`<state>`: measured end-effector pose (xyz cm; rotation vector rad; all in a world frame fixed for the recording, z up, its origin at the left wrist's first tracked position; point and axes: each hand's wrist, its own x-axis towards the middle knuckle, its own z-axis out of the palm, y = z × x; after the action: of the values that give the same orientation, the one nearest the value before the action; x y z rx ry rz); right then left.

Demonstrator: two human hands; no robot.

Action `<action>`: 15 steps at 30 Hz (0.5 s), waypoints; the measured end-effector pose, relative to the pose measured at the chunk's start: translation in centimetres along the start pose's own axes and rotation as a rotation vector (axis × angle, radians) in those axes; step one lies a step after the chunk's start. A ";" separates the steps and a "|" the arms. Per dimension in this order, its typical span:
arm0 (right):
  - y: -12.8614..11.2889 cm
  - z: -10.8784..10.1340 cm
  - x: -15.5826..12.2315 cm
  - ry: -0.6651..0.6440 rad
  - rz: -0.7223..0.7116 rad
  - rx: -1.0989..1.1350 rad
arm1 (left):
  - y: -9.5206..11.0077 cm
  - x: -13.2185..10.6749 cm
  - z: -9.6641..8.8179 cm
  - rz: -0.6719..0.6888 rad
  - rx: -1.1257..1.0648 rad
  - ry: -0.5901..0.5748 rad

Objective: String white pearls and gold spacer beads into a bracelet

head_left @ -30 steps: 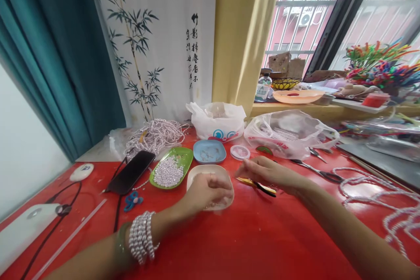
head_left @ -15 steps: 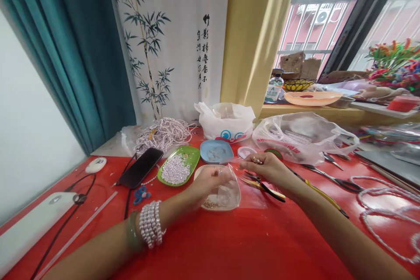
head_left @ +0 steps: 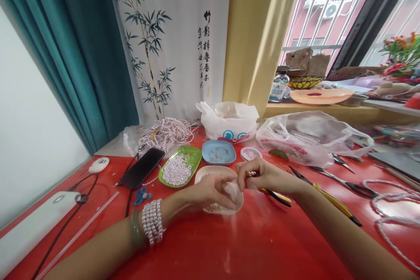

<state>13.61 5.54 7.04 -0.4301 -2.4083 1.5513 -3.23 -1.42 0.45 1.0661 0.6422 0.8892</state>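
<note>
Over the cream dish [head_left: 239, 205], my left hand [head_left: 210, 192] is closed on a small clear plastic bag [head_left: 231, 189], bunched between thumb and fingers. My right hand [head_left: 262, 176] pinches at the bag's right edge, fingertips close to the left ones. Something gold-coloured [head_left: 252, 174] shows at the right fingers; whether it is a ring or small loose parts I cannot tell. Small gold pieces [head_left: 214, 207] lie in the dish, partly hidden by my left hand. Black-and-yellow pliers [head_left: 278, 197] lie partly under my right hand.
Behind the hands stand a green dish [head_left: 196, 157] of pearly beads [head_left: 177, 169] and a blue dish [head_left: 218, 152]. A phone [head_left: 141, 168] and blue flower-shaped piece [head_left: 142, 196] lie left. Yellow-handled pliers [head_left: 334, 205], scissors [head_left: 348, 183] and bead strands [head_left: 390, 210] lie right.
The clear bag, spread out between the hands before, is now bunched up in the left fingers. My right hand has come lower, and the view has turned slightly.
</note>
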 end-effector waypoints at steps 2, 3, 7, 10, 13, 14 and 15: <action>0.3 -0.2 0.3 -0.012 -0.001 -0.003 | 0.0 0.1 0.1 -0.018 0.032 -0.003; 0.4 -0.3 0.4 -0.002 0.001 -0.012 | 0.1 0.1 0.2 0.000 0.058 0.026; 0.4 -0.7 0.7 0.108 0.013 -0.092 | 0.6 0.1 0.5 0.149 0.088 0.171; 0.4 -1.1 0.8 0.159 -0.004 -0.142 | 1.3 -0.1 0.3 0.154 0.078 0.049; 0.4 -1.5 0.9 0.125 -0.037 -0.151 | 1.5 -0.3 -0.3 0.117 0.047 -0.024; 0.5 -1.6 1.0 0.101 -0.053 -0.143 | 1.5 -0.3 -0.4 0.094 0.012 -0.026; 0.6 -1.5 1.1 0.076 -0.068 -0.131 | 1.4 -0.4 -0.5 0.066 -0.025 -0.023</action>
<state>13.22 7.43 7.20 -0.4195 -2.4474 1.3304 -4.25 -1.25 1.56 1.0782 0.5783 0.9386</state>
